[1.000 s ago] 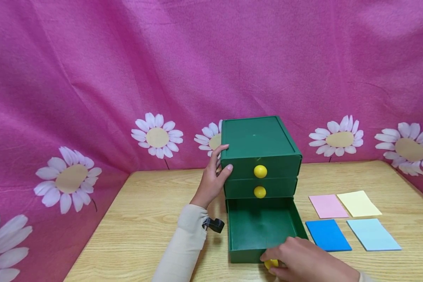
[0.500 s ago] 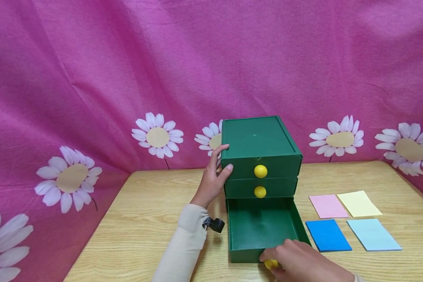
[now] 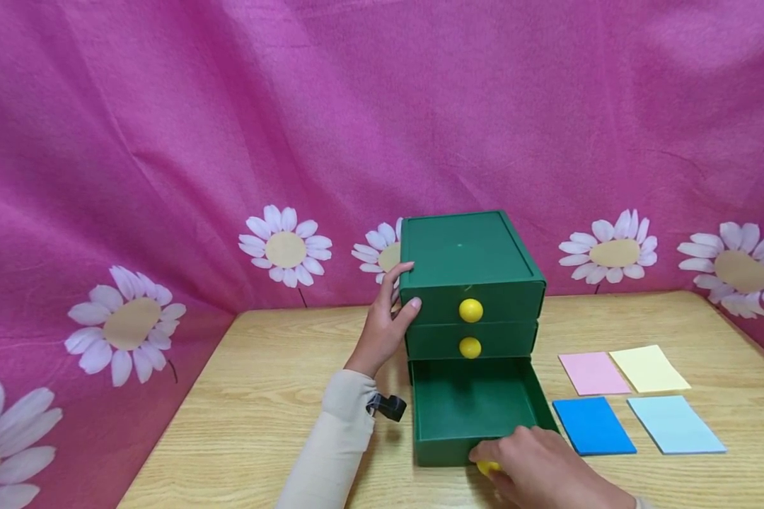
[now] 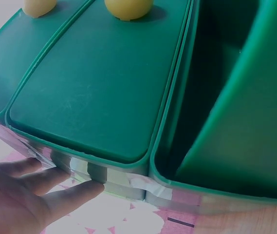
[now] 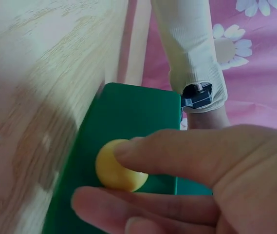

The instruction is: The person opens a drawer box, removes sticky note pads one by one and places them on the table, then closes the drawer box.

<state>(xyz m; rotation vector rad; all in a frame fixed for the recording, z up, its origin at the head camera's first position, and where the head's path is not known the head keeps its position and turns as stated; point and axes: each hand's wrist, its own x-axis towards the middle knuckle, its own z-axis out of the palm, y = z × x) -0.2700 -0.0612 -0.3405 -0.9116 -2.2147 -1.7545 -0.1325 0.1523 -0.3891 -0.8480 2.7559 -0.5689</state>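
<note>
A green three-drawer box (image 3: 471, 247) with round yellow knobs stands on the table. Its bottom drawer (image 3: 477, 399) is pulled well out and shows a bare green inside; the upper two drawers are closed. My right hand (image 3: 541, 463) pinches that drawer's yellow knob (image 5: 121, 165), thumb on one side and fingers on the other in the right wrist view. At the box's left side, my left hand (image 3: 385, 322) rests with its thumb by the front edge. Its fingers look fairly straight along the side wall in the left wrist view.
To the right of the box lie a pink note pad (image 3: 593, 372), a yellow note pad (image 3: 651, 368), a blue note pad (image 3: 594, 425) and a light blue note pad (image 3: 676, 424). A pink cloth (image 3: 458, 106) with daisies hangs behind the wooden table (image 3: 261, 396).
The bottom drawer has slid slightly inward, its front and the right hand on its knob shifting a little away from me. The left hand has stayed in place.
</note>
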